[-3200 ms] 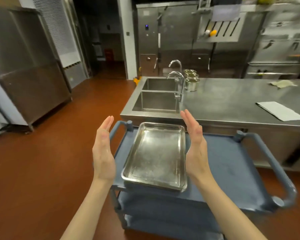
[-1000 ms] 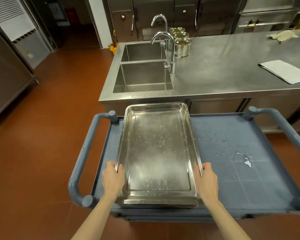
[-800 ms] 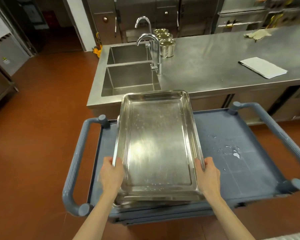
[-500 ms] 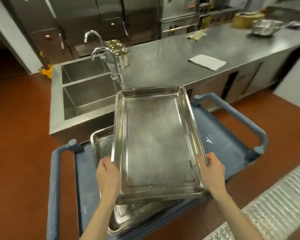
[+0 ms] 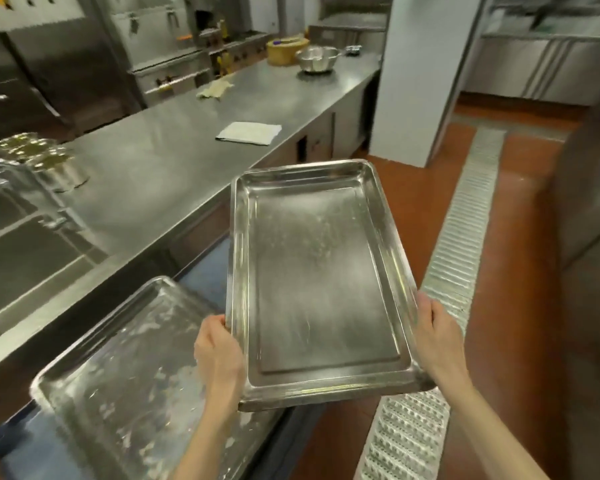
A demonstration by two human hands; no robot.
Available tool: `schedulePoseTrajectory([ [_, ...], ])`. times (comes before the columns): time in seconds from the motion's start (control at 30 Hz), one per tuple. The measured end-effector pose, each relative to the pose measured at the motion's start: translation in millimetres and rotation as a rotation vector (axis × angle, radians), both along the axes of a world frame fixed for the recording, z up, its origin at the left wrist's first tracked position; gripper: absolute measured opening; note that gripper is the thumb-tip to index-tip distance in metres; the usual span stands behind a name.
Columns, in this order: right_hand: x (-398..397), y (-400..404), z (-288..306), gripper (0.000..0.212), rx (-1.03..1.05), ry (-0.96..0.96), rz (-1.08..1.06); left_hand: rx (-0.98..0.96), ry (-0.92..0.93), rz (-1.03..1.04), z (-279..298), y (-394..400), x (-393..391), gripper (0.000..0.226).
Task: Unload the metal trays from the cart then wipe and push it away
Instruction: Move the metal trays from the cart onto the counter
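Hands on the top tray: left hand (image 5: 219, 355) grips its left rim near the close corner, right hand (image 5: 439, 344) grips the right rim, fingers curled under on both sides. Lifted tray (image 5: 321, 282) is now fully clear of the cart, held about level out over the red floor (image 5: 520, 306) and the metal drain grate (image 5: 430, 393); half a second ago it was still above the stack, a second ago it lay on it. View has swung right with the carry. Second tray (image 5: 125, 372) still lies on the blue cart (image 5: 205, 275), wet-looking streaks on it, nothing touching it. Cart sits tight against the front edge of the steel counter (image 5: 174, 168). Further along the counter: metal tins (image 5: 49, 164) near the left end, folded white cloth (image 5: 250, 132) near the front edge, crumpled rag (image 5: 215, 89) behind it, bowl (image 5: 316, 58) at the far end. Judgement: first unload underway, set-down spot not visible yet; one tray left at least, then wipe, cloth likely for that, then push
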State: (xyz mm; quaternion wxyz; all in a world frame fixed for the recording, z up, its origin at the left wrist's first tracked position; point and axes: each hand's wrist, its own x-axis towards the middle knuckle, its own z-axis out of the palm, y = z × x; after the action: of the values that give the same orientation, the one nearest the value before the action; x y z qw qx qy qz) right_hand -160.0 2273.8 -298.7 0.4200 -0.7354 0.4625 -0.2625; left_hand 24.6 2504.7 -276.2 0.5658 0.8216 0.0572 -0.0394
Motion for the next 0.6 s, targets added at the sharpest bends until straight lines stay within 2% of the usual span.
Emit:
schedulePoseTrajectory([
  [0.27, -123.6, -65.7, 10.0, 0.049, -0.04, -0.017, -0.324, -0.008, 0.007, -0.306, 3.4, -120.7, -70.3, 0.032],
  [0.5, -252.6, -114.6, 16.7, 0.048, -0.059, -0.009, -0.512, -0.036, -0.017, -0.545, 7.9, -225.5, -166.5, 0.035],
  [0.6, -307.0, -130.0, 20.3, 0.05, -0.056, 0.011, -0.601, -0.054, -0.006, -0.635, 12.6, -267.3, -215.3, 0.028],
])
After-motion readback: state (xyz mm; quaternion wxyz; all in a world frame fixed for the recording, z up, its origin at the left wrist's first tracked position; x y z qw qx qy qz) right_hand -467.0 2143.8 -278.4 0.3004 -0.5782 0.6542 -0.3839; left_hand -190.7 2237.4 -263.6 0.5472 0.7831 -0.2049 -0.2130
